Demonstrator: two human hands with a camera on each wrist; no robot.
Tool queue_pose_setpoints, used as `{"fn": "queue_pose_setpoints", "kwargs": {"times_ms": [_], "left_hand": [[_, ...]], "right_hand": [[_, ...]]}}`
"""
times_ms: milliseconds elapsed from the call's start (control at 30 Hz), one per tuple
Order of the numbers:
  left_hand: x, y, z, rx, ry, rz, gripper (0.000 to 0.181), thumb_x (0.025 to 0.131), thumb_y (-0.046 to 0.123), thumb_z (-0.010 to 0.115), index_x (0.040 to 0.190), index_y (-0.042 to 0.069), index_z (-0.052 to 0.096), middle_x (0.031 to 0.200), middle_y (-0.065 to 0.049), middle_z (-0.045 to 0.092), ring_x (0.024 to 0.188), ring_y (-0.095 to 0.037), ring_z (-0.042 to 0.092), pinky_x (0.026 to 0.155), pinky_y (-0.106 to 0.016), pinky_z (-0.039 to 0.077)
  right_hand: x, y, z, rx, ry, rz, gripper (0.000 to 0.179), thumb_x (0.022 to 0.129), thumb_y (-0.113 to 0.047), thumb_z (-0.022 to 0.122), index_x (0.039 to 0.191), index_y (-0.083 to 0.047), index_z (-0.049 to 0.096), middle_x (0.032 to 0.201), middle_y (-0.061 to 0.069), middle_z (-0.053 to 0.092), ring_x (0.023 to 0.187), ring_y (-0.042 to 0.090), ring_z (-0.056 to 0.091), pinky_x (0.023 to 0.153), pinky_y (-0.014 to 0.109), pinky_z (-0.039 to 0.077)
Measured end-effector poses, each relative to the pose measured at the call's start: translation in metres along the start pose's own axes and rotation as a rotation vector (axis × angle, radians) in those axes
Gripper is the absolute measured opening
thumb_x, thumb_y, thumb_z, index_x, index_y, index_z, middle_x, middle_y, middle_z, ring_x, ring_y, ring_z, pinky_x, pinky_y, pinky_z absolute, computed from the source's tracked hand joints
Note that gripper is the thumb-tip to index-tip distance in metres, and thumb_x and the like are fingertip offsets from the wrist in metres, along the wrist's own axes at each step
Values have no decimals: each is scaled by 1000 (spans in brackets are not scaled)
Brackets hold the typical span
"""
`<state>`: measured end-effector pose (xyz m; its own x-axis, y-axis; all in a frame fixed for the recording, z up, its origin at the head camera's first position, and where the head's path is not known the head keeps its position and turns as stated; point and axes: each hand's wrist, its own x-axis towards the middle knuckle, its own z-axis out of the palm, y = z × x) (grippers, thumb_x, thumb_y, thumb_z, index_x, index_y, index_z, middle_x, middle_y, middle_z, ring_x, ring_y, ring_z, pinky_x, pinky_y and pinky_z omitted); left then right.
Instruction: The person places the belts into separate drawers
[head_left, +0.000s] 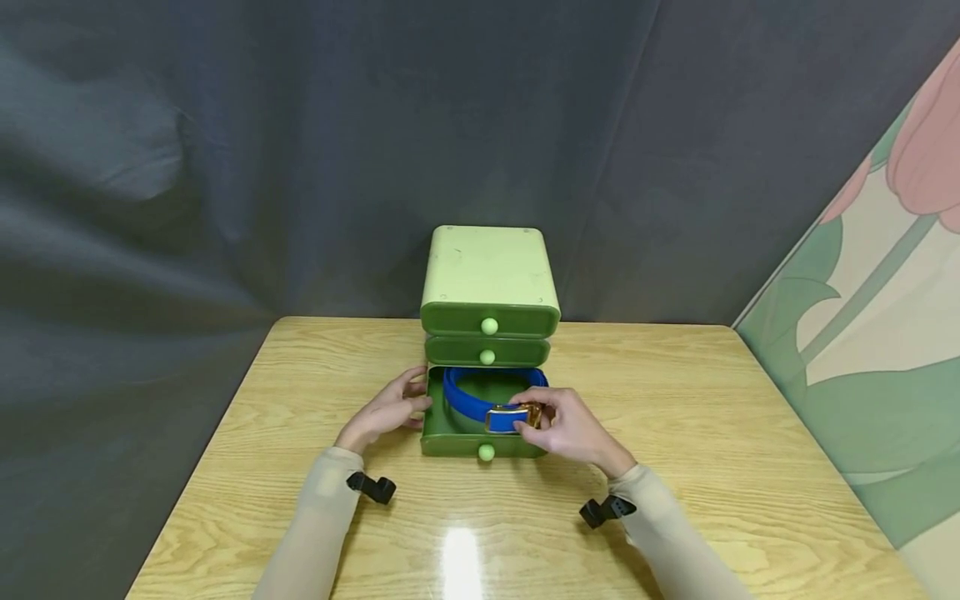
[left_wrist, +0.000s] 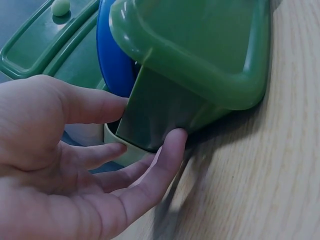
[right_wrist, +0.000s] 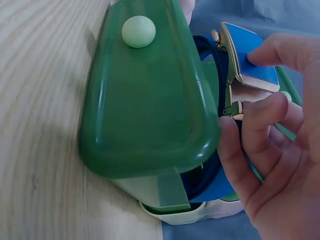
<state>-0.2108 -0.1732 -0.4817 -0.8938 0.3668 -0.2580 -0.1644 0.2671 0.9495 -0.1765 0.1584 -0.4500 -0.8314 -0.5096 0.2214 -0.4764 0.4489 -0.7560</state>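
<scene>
A small cabinet (head_left: pixel 487 267) has a pale top and green drawers with round knobs; its bottom drawer (head_left: pixel 450 445) is pulled out. Inside that drawer lies a coiled blue belt (head_left: pixel 467 403), its gold-framed buckle (right_wrist: pixel 250 55) raised near the front right. My right hand (head_left: pixel 573 425) pinches the buckle between thumb and fingers. At the drawer's left side is my left hand (head_left: pixel 386 408), fingers loosely bent. In the left wrist view, its thumb and a fingertip touch the drawer's side wall (left_wrist: pixel 155 110). The belt's far part is partly hidden under the drawer above.
The cabinet stands on a light wooden table (head_left: pixel 675 400), towards the back edge. Behind hangs a dark grey curtain (head_left: pixel 480 125). A panel with a tulip pattern (head_left: pixel 885 333) leans along the right side. Both upper drawers, including the middle drawer (head_left: pixel 450 350), are closed.
</scene>
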Motion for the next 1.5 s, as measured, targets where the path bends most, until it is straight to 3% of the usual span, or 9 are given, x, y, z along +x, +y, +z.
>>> {"fn": "queue_pose_setpoints", "kwargs": {"times_ms": [700, 1133, 1500], "left_hand": [[0, 0, 1, -11, -4, -5, 73, 110, 10, 53, 171, 5, 14, 168, -33, 31, 140, -45, 55, 96, -41, 62], [0, 0, -1, -2, -16, 9, 72, 110, 10, 52, 171, 3, 12, 167, -35, 30, 139, -46, 56, 95, -42, 63], [0, 0, 1, -6, -11, 3, 72, 111, 11, 52, 171, 3, 13, 168, -35, 29, 141, -46, 55, 96, -42, 62]], "right_hand": [[11, 11, 11, 32, -18, 100, 30, 93, -16, 80, 122, -9, 78, 78, -4, 66, 53, 3, 46, 49, 20, 39], [18, 17, 16, 21, -33, 105, 31, 93, -19, 81, 123, -10, 78, 76, -5, 62, 52, 3, 44, 49, 20, 37], [23, 20, 20, -18, -76, 122, 31, 95, -21, 80, 124, -11, 78, 90, -1, 72, 56, 4, 46, 53, 21, 40]]}}
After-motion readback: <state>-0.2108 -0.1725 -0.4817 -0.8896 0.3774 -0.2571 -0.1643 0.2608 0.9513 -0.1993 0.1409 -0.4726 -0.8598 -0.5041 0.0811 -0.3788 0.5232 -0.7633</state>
